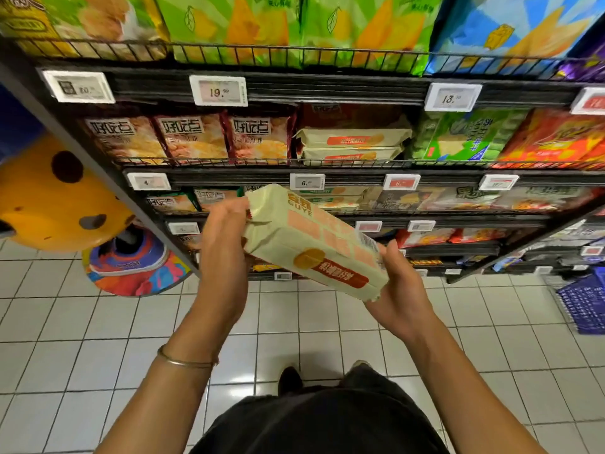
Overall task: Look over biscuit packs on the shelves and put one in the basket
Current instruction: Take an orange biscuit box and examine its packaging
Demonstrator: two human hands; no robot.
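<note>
One head-worn camera, looking forward and down

The wide-angle view starts at the person's head, faces the shelves directly in front and tilts down to the tiled floor. It is near: the left hand and the right hand, holding the biscuit pack, sit in the middle of the frame, and the forearms enter from the bottom edge.

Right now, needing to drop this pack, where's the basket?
In the head view, the basket sits on the floor at the far right edge, by the lowest shelves, right of the right hand.
</note>
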